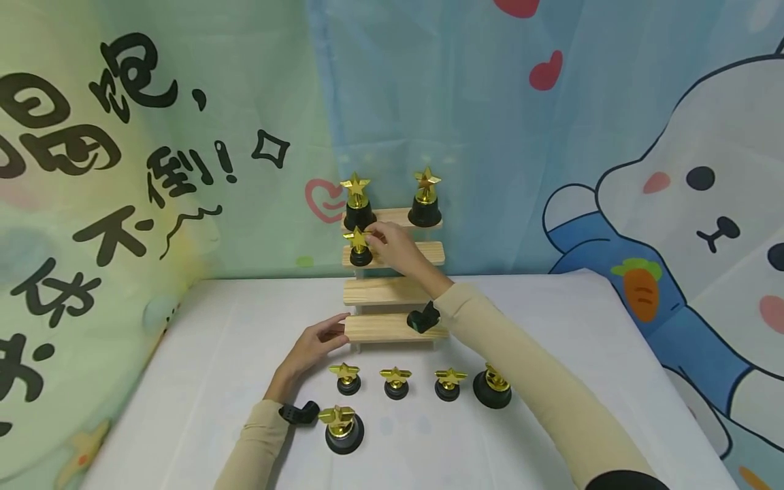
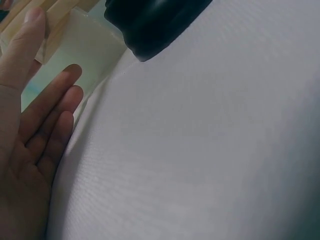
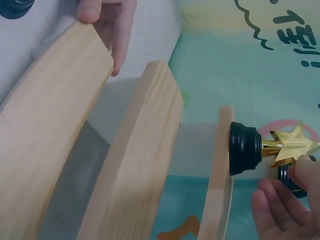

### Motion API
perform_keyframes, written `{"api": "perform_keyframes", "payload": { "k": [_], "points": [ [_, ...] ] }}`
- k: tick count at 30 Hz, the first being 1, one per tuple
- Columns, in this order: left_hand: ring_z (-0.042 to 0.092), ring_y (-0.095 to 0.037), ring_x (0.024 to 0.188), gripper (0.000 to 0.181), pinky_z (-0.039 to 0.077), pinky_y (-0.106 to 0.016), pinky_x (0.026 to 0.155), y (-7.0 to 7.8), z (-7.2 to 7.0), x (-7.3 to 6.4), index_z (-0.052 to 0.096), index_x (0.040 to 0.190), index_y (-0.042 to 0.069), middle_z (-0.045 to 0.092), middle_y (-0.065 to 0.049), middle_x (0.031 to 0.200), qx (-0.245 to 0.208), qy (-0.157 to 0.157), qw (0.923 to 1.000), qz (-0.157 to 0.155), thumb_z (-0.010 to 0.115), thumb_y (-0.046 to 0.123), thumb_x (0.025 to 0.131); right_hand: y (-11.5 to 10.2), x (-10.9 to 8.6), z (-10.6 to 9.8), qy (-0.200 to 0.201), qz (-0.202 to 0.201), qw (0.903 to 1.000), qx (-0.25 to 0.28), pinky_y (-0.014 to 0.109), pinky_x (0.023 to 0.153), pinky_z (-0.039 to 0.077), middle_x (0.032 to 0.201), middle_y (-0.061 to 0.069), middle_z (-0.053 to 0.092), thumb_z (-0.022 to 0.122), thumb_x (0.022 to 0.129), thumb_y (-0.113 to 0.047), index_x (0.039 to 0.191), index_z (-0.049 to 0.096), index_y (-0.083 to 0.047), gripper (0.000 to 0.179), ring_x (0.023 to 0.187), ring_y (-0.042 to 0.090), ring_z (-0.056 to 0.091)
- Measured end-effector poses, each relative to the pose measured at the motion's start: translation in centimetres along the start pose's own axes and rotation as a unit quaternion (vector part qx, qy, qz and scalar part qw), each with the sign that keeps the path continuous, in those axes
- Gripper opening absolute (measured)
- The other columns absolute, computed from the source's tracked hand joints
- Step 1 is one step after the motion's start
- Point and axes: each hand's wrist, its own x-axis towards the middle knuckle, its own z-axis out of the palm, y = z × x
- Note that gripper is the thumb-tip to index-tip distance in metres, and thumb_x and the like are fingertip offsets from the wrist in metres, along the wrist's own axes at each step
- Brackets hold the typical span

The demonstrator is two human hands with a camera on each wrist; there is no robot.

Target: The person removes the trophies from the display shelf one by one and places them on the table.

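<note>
Small trophy [image 1: 361, 256] was located at 10 o'clock from the middle of the wooden stand [image 1: 386, 292], its black base seated at the end of the second shelf down [image 1: 433, 252]. Its gold star was pinched between thumb and fingertips of the right hand [image 1: 399, 250]. Left hand [image 1: 314, 349] was placed at 8 o'clock, fingers loosely extended, thumb touching the end of the lowest shelf [image 1: 376, 330]; no trophy was held there. Two larger trophies [image 1: 425, 212] were set up top, at 11 and 1 o'clock; more trophies [image 1: 396, 389] were stood on the cloth around 6 o'clock. Small trophy was judged light and stiff, its glossy gold likely slippery, star points possibly snappable; a hold at the stem or base was considered safer.
</note>
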Motion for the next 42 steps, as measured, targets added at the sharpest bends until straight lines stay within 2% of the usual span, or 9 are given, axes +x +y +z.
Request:
{"api": "perform_keyframes", "payload": {
  "k": [8,17,22,29,36,42],
  "points": [
    [0.064,-0.025,0.112,0.056,0.051,-0.031,0.095,0.1,0.1,0.2,0.050,0.142,0.017,0.067,-0.014,0.122,-0.003,0.001,1.0000,0.009,0.069,0.028,0.090,0.1,-1.0,-0.2,0.033,-0.024,0.9984,0.039,0.038,0.083,0.054,0.105,0.014,0.070,0.054,0.100,-0.018,0.113,0.066,-0.003,0.023,0.094,0.025,0.067],
    [0.065,-0.020,0.109,0.057,0.051,-0.030,0.094,-0.2,0.1,-0.3,0.050,0.142,0.017,0.067,-0.013,0.121,0.006,0.008,0.9999,0.003,0.069,0.029,0.090,-0.8,-4.6,-1.3,0.014,-0.007,0.9968,0.078,0.036,0.082,0.056,0.108,0.010,0.069,0.056,0.099,-0.027,0.116,0.066,-0.006,0.028,0.095,0.023,0.069],
    [0.065,-0.022,0.111,0.056,0.051,-0.032,0.096,-0.1,0.0,0.0,0.051,0.142,0.021,0.068,-0.012,0.121,0.001,0.006,1.0000,-0.005,0.069,0.034,0.090,-1.5,-6.9,-2.4,-0.009,-0.011,0.9959,0.089,0.037,0.082,0.056,0.114,0.011,0.068,0.058,0.098,-0.026,0.123,0.064,-0.006,0.032,0.095,0.025,0.069],
    [0.064,-0.024,0.113,0.057,0.050,-0.036,0.098,-0.3,0.1,0.0,0.051,0.142,0.021,0.066,-0.012,0.124,0.003,-0.001,0.9999,-0.012,0.069,0.033,0.090,-2.1,-11.0,-3.1,-0.040,-0.018,0.9940,0.101,0.032,0.082,0.055,0.107,0.004,0.068,0.060,0.097,-0.027,0.112,0.068,-0.014,0.022,0.097,0.016,0.067],
    [0.064,-0.023,0.113,0.056,0.050,-0.036,0.098,0.2,-0.1,0.0,0.051,0.141,0.023,0.067,-0.010,0.123,0.003,0.006,0.9998,-0.016,0.070,0.034,0.089,-2.2,-14.8,-2.6,-0.069,-0.023,0.9879,0.137,0.028,0.084,0.055,0.108,0.006,0.069,0.062,0.096,-0.024,0.116,0.067,-0.010,0.024,0.095,0.016,0.069],
    [0.064,-0.025,0.112,0.057,0.050,-0.038,0.097,0.3,0.1,-0.1,0.050,0.143,0.019,0.067,-0.013,0.124,0.002,0.000,1.0000,-0.006,0.069,0.032,0.090,-1.6,-18.0,-1.7,-0.089,-0.031,0.9845,0.148,0.023,0.082,0.056,0.108,0.006,0.067,0.063,0.095,-0.023,0.113,0.069,-0.011,0.022,0.094,0.013,0.069]
  ]
}}
